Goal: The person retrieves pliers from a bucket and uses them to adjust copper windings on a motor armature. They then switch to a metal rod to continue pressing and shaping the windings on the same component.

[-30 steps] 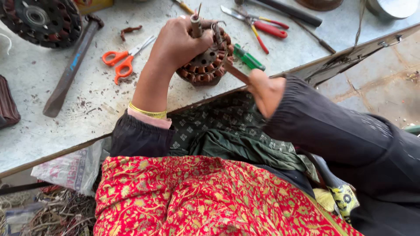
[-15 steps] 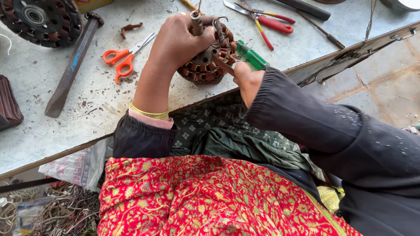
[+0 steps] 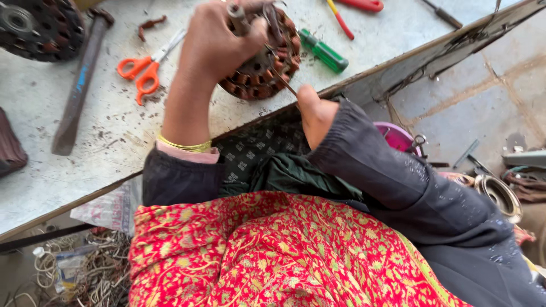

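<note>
A round motor stator with copper-brown windings [image 3: 263, 74] rests on the grey workbench [image 3: 114, 153] near its front edge. My left hand [image 3: 219, 42] presses on top of the stator and grips its central shaft. My right hand [image 3: 314, 113] sits at the bench edge just right of the stator, pinching a thin copper wire [image 3: 282, 79] that runs from the windings toward it. Both forearms wear dark sleeves; a gold bangle is on the left wrist.
Orange-handled scissors [image 3: 142, 65], a long hammer [image 3: 79, 85] and a second stator [image 3: 34, 25] lie left on the bench. A green screwdriver [image 3: 324, 52] and red pliers [image 3: 364, 4] lie behind. A pink bowl [image 3: 398, 136] and metal parts [image 3: 497, 193] sit on the floor at the right.
My right hand has drawn in from the right toward the stator's edge and now pinches the wire. The view has shifted right, showing more floor. My left hand stays on the stator.
</note>
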